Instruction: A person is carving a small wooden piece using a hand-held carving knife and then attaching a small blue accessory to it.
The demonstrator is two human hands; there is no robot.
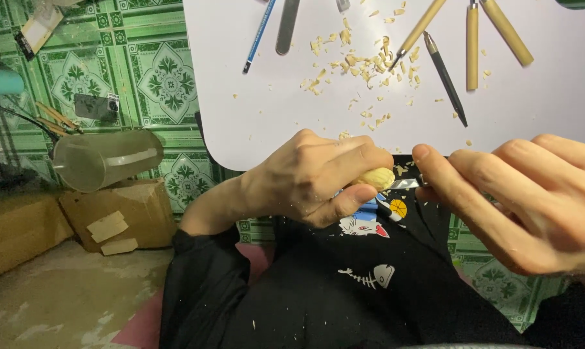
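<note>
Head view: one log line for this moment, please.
left hand: grips wood piece | right hand: holds knife blade on it | shavings on white board

Small pale wood piece [375,178], rounded, grooved; steel blade [405,184] touching its end.

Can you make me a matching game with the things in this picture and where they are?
Things:
1. wood piece
2. small blade
3. wood shavings
4. clear plastic cup

Places:
a. scattered on the white board
b. lying on its side on a cardboard box
c. in the left hand
d. in the right hand

Pairs: 1-c, 2-d, 3-a, 4-b
</note>
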